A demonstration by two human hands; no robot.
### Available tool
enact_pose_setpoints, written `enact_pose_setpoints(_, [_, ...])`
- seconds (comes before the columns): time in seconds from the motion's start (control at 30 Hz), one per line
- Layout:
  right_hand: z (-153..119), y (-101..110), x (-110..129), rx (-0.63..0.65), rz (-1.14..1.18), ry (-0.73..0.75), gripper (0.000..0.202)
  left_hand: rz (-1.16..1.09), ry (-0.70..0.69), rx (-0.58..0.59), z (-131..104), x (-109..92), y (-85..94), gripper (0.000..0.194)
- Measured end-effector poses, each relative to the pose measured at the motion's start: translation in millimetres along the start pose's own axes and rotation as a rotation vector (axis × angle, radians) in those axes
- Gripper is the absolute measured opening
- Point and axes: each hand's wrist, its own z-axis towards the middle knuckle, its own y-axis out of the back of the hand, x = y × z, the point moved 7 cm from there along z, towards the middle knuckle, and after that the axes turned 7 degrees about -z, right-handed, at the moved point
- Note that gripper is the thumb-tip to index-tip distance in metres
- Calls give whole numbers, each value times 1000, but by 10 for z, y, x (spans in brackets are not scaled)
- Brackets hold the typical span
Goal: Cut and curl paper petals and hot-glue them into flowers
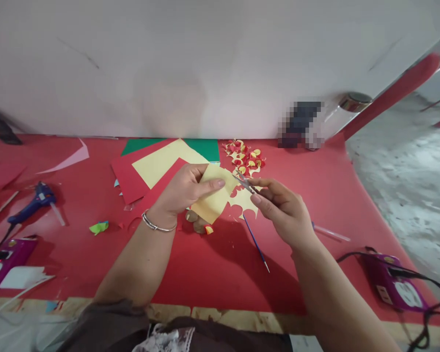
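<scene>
Nearest: dark clothing at 6 o'clock, clock centred on the held yellow piece. Past it, the red worktop, running out to both sides.

Right forearm angles in from 4 o'clock, left forearm from 7–8. If the cut line wanders, I'd brace both on the worktop edge.

Loose stack of green, red and yellow sheets at 10–11, partly behind the left wrist.

Right hand at 3: closed round the handles of the scissors, thumb on the near side, blades aimed at 10. Left hand at 9: pinching the yellow piece, thumb flat on top, fingers behind.

Yellow piece sits between the hands, tilted, raised above the worktop. Blade tips are at its 2 o'clock edge; can't tell if paper is between them.

For a clean curve: hold the scissors nearly still, turn the paper into them, cut deep in the blades. Grip close to the edge to stop flex, thumb off the line.

Scalloped yellow scrap below at 3; could get nicked, slide it aside. Paintbrush at 4–5, easy to knock.
</scene>
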Motion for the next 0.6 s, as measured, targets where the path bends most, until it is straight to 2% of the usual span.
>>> enact_pose_setpoints(0.17, [7, 7, -14, 66, -22, -15, 43, -13, -16, -19, 44, -23, 63, 31])
enact_pose_setpoints(0.37, [1, 49, -29, 96, -75, -23, 43, -30, 15, 85, 50, 48, 1, 32])
enact_pose_setpoints(0.6, [-23, 60, 11, 110, -70, -18, 39, -36, 26, 109, 27, 68, -40, 32])
